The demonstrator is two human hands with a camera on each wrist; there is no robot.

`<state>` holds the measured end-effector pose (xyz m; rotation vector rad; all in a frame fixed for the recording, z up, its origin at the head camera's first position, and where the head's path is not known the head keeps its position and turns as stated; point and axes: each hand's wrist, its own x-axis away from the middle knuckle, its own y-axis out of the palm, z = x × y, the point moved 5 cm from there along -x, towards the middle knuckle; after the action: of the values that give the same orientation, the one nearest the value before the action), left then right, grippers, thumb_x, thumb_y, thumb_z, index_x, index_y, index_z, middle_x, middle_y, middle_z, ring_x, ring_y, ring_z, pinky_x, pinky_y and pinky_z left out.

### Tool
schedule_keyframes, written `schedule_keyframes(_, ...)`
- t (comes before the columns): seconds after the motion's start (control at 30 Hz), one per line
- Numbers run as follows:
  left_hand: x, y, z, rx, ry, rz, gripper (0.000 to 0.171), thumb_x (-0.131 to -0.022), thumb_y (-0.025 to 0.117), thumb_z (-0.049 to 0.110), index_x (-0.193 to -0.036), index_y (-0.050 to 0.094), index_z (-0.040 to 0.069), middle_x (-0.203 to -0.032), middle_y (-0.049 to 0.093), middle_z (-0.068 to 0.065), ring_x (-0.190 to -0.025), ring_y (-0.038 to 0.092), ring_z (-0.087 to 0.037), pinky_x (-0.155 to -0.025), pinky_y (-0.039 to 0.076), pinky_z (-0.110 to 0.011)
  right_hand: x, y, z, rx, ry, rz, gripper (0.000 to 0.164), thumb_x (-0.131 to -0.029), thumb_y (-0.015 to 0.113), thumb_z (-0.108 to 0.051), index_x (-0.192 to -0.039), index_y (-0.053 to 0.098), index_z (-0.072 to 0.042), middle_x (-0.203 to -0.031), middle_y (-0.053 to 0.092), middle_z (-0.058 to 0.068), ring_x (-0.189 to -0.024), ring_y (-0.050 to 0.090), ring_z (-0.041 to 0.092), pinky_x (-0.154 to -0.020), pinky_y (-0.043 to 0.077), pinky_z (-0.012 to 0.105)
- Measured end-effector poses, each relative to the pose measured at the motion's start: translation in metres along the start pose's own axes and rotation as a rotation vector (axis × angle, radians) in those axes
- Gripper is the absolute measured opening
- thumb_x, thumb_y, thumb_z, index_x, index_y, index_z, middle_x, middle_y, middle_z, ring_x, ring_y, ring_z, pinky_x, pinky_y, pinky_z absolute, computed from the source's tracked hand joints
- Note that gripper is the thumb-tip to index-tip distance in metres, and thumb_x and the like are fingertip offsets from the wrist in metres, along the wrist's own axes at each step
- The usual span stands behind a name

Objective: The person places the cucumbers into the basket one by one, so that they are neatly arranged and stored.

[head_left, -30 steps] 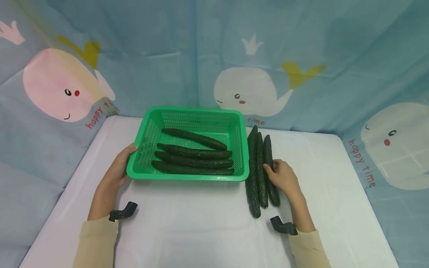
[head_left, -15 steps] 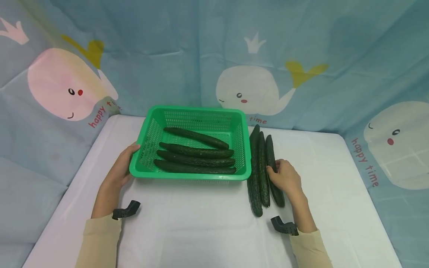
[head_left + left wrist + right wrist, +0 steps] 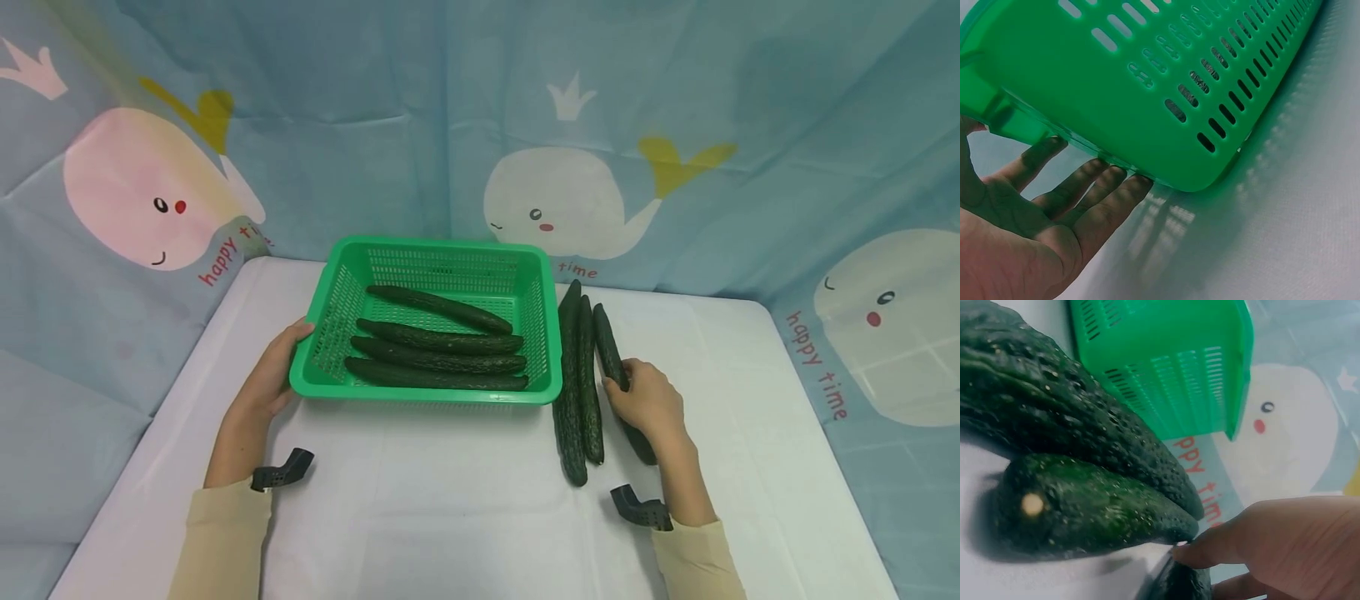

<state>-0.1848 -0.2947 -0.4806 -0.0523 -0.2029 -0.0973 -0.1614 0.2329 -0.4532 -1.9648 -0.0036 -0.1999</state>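
In the head view, my right hand (image 3: pixel 647 402) grips a dark green cucumber (image 3: pixel 610 346) between thumb and fingers around its middle. It slants on the right, near end rightmost. In the right wrist view only a short part of that cucumber (image 3: pixel 1180 584) shows below the thumb. Two more cucumbers lie side by side to its left, a longer cucumber (image 3: pixel 572 417) and a shorter cucumber (image 3: pixel 590 400). My left hand (image 3: pixel 272 371) touches the left side of a green plastic basket (image 3: pixel 420 396). In the left wrist view its extended fingers (image 3: pixel 1107 212) rest against the basket's outer wall.
Several cucumbers (image 3: pixel 438 363) lie crosswise inside the basket. A white cloth (image 3: pixel 442 500) covers the table. Behind it hangs a blue curtain (image 3: pixel 360 167) printed with whales. A black wrist camera (image 3: pixel 282 471) sits on the left wrist and another wrist camera (image 3: pixel 641 510) on the right.
My right hand has moved slightly right, swinging the cucumber's near end away from the other two and opening a gap. The left hand stays at the basket; the head view has shifted a little.
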Motion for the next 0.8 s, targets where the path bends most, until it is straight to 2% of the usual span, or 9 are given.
schedule_keyframes(0.13, 0.000, 0.000, 0.000, -0.002, -0.009, -0.011, 0.078, -0.112, 0.036, 0.052, -0.171, 0.009, 0.009, -0.172, 0.022, -0.028, -0.120, 0.058, 0.008, -0.095, 0.057, -0.010, 0.000, 0.001, 0.003, -0.002, -0.005, -0.042, 0.057, -0.104, 0.060, -0.033, -0.139, 0.061, 0.012, -0.129, 0.069, 0.034, -0.112, 0.070, 0.051, -0.085, 0.061, 0.063)
schedule_keyframes(0.27, 0.000, -0.001, 0.000, 0.006, -0.010, -0.010, 0.078, -0.112, 0.037, 0.052, -0.171, 0.009, 0.010, -0.172, 0.023, -0.027, -0.120, 0.060, 0.008, -0.095, 0.058, -0.011, 0.000, -0.001, 0.005, -0.014, -0.007, -0.060, 0.055, -0.104, 0.060, -0.033, -0.135, 0.063, 0.013, -0.120, 0.072, 0.033, -0.096, 0.074, 0.044, -0.074, 0.063, 0.054)
schedule_keyframes(0.4, -0.001, -0.001, 0.001, 0.017, 0.002, -0.005, 0.077, -0.112, 0.037, 0.050, -0.171, 0.011, 0.008, -0.167, 0.030, -0.024, -0.117, 0.063, 0.007, -0.095, 0.059, -0.013, -0.001, -0.004, 0.007, -0.019, 0.009, -0.083, 0.055, -0.103, 0.061, -0.033, -0.130, 0.065, 0.014, -0.107, 0.075, 0.030, -0.079, 0.073, 0.032, -0.061, 0.059, 0.041)
schedule_keyframes(0.57, -0.002, 0.000, 0.001, 0.023, 0.004, -0.026, 0.077, -0.112, 0.038, 0.050, -0.171, 0.010, 0.008, -0.162, 0.035, -0.018, -0.119, 0.063, 0.004, -0.096, 0.059, -0.014, -0.001, -0.006, 0.010, -0.042, 0.025, -0.086, 0.054, -0.101, 0.063, -0.033, -0.126, 0.067, 0.014, -0.087, 0.075, 0.021, -0.071, 0.069, 0.025, -0.056, 0.052, 0.033)
schedule_keyframes(0.67, -0.002, -0.001, 0.001, 0.032, 0.002, -0.029, 0.077, -0.112, 0.038, 0.050, -0.171, 0.010, 0.008, -0.154, 0.044, -0.009, -0.119, 0.063, 0.003, -0.096, 0.059, -0.014, 0.000, -0.006, 0.011, -0.073, 0.027, -0.080, 0.055, -0.101, 0.063, -0.033, -0.128, 0.066, 0.015, -0.079, 0.073, 0.017, -0.071, 0.068, 0.025, -0.059, 0.054, 0.034)
schedule_keyframes(0.8, -0.003, -0.001, 0.001, 0.043, 0.016, -0.033, 0.076, -0.113, 0.038, 0.048, -0.170, 0.012, 0.006, -0.138, 0.053, 0.007, -0.117, 0.064, 0.002, -0.094, 0.060, -0.015, 0.000, -0.007, 0.012, -0.103, 0.026, -0.073, 0.055, -0.102, 0.062, -0.033, -0.131, 0.065, 0.014, -0.094, 0.075, 0.023, -0.082, 0.072, 0.033, -0.071, 0.061, 0.046)
